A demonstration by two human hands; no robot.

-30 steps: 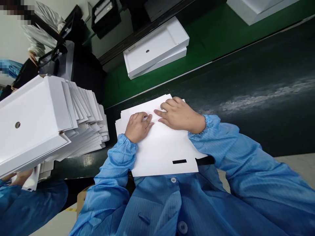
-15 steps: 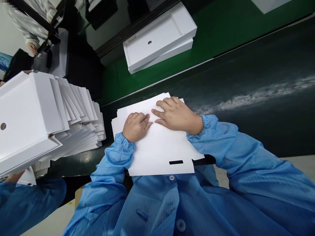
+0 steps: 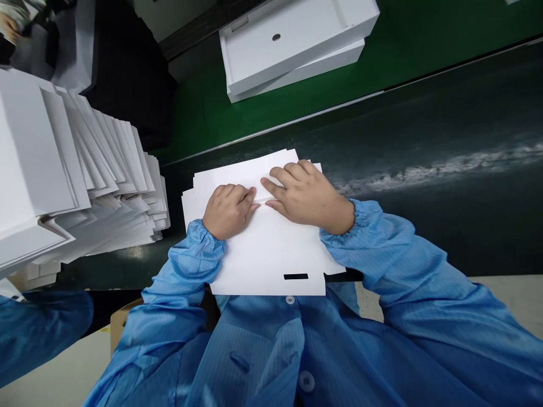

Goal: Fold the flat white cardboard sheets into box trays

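Note:
A flat white cardboard box blank [image 3: 271, 249] lies in front of me, its near edge against my blue smock. It has notched corners and a dark slot near its lower right. On its left part my left hand [image 3: 229, 210] has curled fingers, with thumb and forefinger pinching at a crease across the sheet. My right hand [image 3: 303, 195] faces it from the right, thumb and forefinger at the same crease, the other fingers bent on the cardboard. The two hands' fingertips nearly meet but stay apart. What lies under the palms is hidden.
A tall leaning stack of folded white cardboard trays [image 3: 85, 169] stands at left. Two white trays [image 3: 297, 51], one upon the other, rest on the green surface [image 3: 203, 124] beyond the dark table edge. Another person's blue sleeve [image 3: 42, 333] shows at lower left.
My view has tilted down and shifted, so the stack and trays sit higher in it. A raised crease now shows between my fingertips; both hands keep nearly the same place on the cardboard.

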